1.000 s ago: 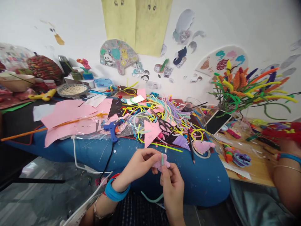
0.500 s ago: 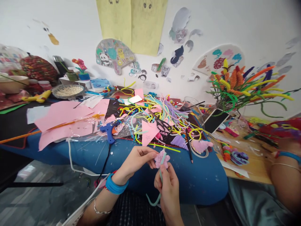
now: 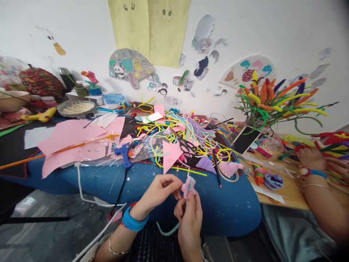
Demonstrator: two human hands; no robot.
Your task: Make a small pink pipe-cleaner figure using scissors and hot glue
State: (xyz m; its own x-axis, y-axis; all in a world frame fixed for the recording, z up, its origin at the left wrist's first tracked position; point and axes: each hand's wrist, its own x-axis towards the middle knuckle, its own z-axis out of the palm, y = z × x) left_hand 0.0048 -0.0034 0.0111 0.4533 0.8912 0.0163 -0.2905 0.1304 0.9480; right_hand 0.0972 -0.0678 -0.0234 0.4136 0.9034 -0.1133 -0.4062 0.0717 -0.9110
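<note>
A small lilac-pink fuzzy flower shape point(image 3: 187, 188) is held above my lap, just off the table's front edge. A mint-green pipe cleaner point(image 3: 169, 231) lies across its face, and the loose end curves down and left below my hands. My right hand point(image 3: 190, 218) is closed, pinching the flower's lower part and the pipe cleaner between thumb and fingers. At the flower's left edge, my left hand point(image 3: 160, 191) has its fingers bent and its fingertips against the petals. Scissors point(image 3: 187, 146) with black handles lie on the table beyond, near a pink paper triangle point(image 3: 170, 154).
A blue glue gun point(image 3: 124, 154) lies left of centre with its cord hanging down. Pipe cleaners point(image 3: 191, 125) are heaped behind, and a pencil point(image 3: 218, 171) and a phone point(image 3: 247, 139) are to the right. Another person's hand point(image 3: 311, 159) works at the far right.
The flower has turned more edge-on in my fingers, and the pipe cleaner's loose end has swung left. The view has shifted slightly. The other person's hand has come further into view.
</note>
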